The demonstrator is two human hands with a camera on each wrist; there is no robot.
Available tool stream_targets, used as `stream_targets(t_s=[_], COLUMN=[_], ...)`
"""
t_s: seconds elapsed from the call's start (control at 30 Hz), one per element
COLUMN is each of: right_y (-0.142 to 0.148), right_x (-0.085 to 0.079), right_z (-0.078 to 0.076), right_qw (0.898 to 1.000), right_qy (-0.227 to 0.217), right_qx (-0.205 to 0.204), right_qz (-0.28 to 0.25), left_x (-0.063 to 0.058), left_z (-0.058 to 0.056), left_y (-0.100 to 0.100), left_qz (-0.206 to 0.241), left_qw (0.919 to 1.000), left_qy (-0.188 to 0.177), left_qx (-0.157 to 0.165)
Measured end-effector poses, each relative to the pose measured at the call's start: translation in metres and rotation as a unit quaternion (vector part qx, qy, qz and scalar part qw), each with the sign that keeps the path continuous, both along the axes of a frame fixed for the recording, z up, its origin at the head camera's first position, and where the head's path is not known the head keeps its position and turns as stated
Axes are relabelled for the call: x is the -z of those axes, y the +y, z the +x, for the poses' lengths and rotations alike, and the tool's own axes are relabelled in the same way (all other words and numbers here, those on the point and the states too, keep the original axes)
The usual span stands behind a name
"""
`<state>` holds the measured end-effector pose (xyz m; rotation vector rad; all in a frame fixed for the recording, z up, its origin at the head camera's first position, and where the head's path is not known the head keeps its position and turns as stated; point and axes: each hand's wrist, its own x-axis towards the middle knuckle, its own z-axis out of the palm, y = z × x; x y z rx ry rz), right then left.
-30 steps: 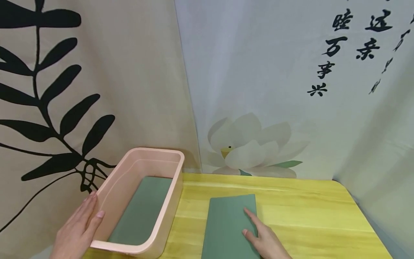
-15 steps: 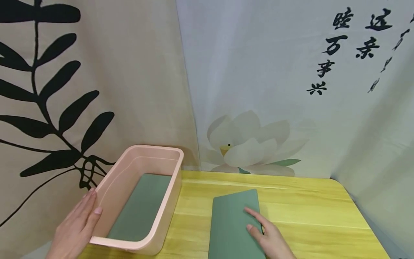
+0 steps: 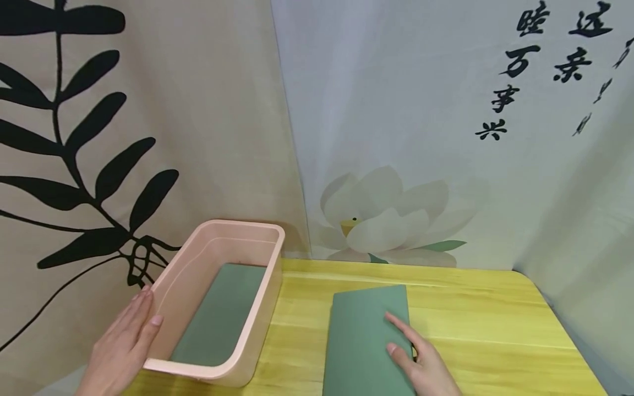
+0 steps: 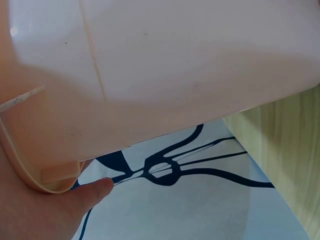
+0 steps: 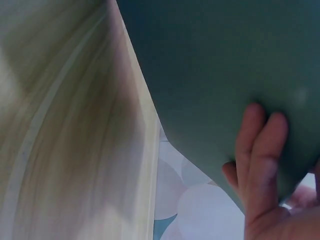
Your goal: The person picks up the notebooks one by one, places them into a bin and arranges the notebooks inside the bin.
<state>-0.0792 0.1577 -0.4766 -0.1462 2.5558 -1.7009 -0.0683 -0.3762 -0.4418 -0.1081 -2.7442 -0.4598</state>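
Observation:
In the head view my right hand (image 3: pixel 421 357) holds a green notebook (image 3: pixel 369 341) by its right edge, thumb and index finger on the upper face. The right wrist view shows other fingers (image 5: pixel 262 155) against the underside of the notebook (image 5: pixel 200 65), which is raised and tilted over the table. My left hand (image 3: pixel 121 341) grips the left rim of a pink plastic bin (image 3: pixel 247 352), thumb over the inner side. The bin's outer wall (image 4: pixel 175 65) fills most of the left wrist view. Flat on the bin's floor lies another green notebook (image 3: pixel 220 313).
Both the bin and the raised notebook are over a yellow wood-grain table (image 3: pixel 470 313). Behind it hangs a pale curtain (image 3: pixel 396 110) printed with a lotus flower and black characters. A beige curtain (image 3: pixel 213 137) with dark leaves hangs at the left.
My right hand and the notebook have shifted right and slightly up in the head view, and the notebook has tilted. My left hand keeps its place on the bin's rim.

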Motion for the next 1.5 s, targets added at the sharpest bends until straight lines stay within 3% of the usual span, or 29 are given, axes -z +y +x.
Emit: stream_targets(t_s=[0.2, 0.47, 0.77, 0.93, 1.3, 1.5], right_y=[-0.001, -0.005, -0.015, -0.021, -0.034, -0.046], right_x=[-0.004, -0.012, -0.03, -0.041, -0.062, -0.072], right_z=[0.003, 0.006, 0.011, 0.013, 0.014, 0.01], right_qw=[1.0, 0.997, 0.993, 0.986, 0.985, 0.968], right_qy=[0.008, -0.018, -0.036, -0.047, -0.013, -0.01], right_qx=[0.007, 0.015, 0.04, 0.041, 0.016, -0.016], right_qz=[-0.017, -0.076, -0.106, -0.153, -0.174, -0.251], left_x=[0.0, -0.001, -0.001, -0.002, -0.001, 0.001], left_z=[0.0, -0.001, -0.001, -0.001, -0.003, -0.002], left_y=[0.001, 0.001, 0.002, 0.002, 0.003, 0.001], left_qz=[0.001, -0.003, -0.006, -0.008, -0.003, 0.002], left_qw=[1.0, 1.0, 1.0, 0.9999, 0.9998, 0.9998], left_qy=[-0.003, 0.008, 0.006, 0.013, 0.016, 0.013], left_qx=[-0.006, -0.002, 0.004, 0.003, 0.008, 0.011])
